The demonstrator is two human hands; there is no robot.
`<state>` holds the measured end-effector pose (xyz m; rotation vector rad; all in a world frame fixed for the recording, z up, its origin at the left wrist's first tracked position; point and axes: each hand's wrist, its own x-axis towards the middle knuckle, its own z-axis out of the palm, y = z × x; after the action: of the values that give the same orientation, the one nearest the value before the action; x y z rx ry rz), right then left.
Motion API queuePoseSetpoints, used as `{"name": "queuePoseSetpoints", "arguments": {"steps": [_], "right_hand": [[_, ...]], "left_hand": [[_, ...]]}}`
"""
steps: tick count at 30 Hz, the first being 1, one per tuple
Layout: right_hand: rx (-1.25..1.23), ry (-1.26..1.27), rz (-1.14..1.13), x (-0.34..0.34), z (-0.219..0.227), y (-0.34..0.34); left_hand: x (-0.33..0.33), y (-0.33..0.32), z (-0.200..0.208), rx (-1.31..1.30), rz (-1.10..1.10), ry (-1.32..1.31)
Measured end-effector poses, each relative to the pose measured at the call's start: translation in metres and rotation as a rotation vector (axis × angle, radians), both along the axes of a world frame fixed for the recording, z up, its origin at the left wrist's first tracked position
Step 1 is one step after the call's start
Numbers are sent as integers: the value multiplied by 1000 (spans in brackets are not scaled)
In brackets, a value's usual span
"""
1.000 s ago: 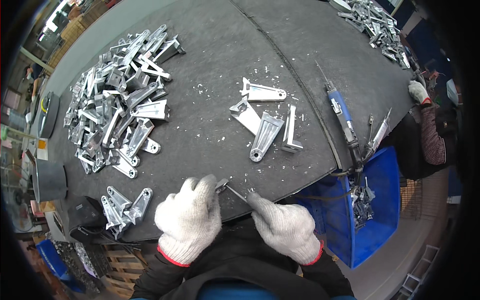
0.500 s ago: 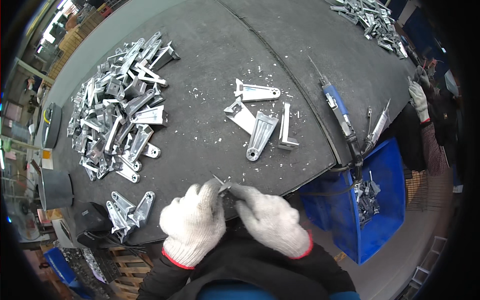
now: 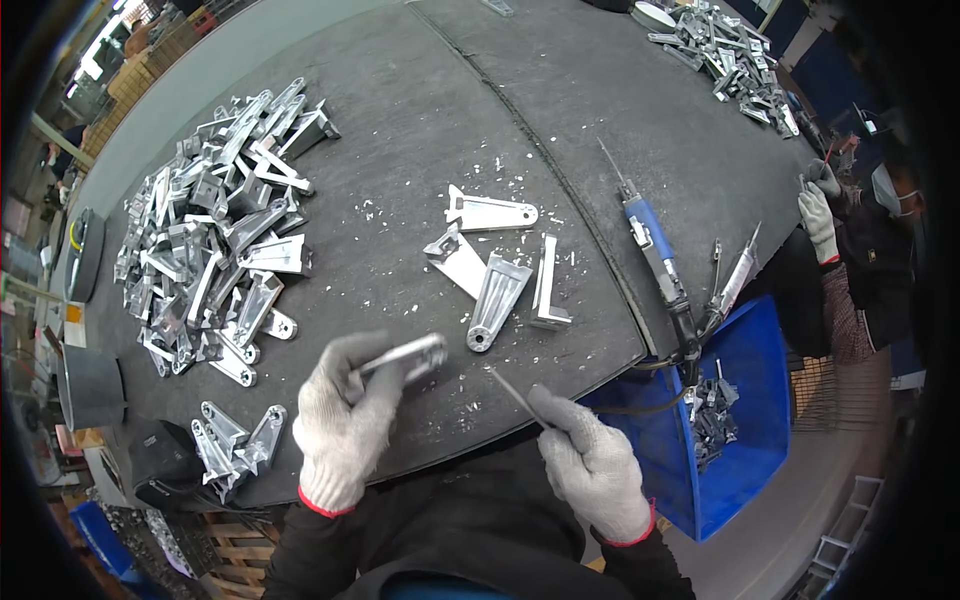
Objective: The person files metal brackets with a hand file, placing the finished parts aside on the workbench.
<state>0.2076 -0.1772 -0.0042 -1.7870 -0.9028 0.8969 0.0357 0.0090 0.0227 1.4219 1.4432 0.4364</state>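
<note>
My left hand [image 3: 340,435], in a white knit glove, grips a silver metal bracket [image 3: 418,352] just above the table's near edge. A thin, straight metal tool [image 3: 514,392], which looks like a small file, juts from my gloved right hand [image 3: 597,470]; its tip points toward the bracket but stays apart from it. Several similar brackets [image 3: 498,300] lie loose on the dark table in front of my hands, with pale shavings scattered about them. To the left of my left hand sits a small cluster of brackets [image 3: 236,445].
A large heap of brackets [image 3: 225,230] covers the table's left side. A blue-bodied handheld power tool [image 3: 652,238] rests at the right, near a blue bin [image 3: 748,470] holding metal parts. Farther right, a co-worker's gloved hand [image 3: 820,222] shows, near another bracket pile [image 3: 735,65].
My hands, close together before, have moved apart. The left lifted the bracket up and leftward, the right drew back to the right with the thin tool. The whole view shifted slightly.
</note>
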Motion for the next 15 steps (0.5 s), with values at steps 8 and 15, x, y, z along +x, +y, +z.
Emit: {"name": "queuePoseSetpoints", "arguments": {"steps": [8,15], "right_hand": [[-142,-729,300,-2,-20,31],[-98,-764,275,1,-17,42]], "left_hand": [[79,38,-7,156,-180,-481],[65,55,-18,418,-513,-228]]}}
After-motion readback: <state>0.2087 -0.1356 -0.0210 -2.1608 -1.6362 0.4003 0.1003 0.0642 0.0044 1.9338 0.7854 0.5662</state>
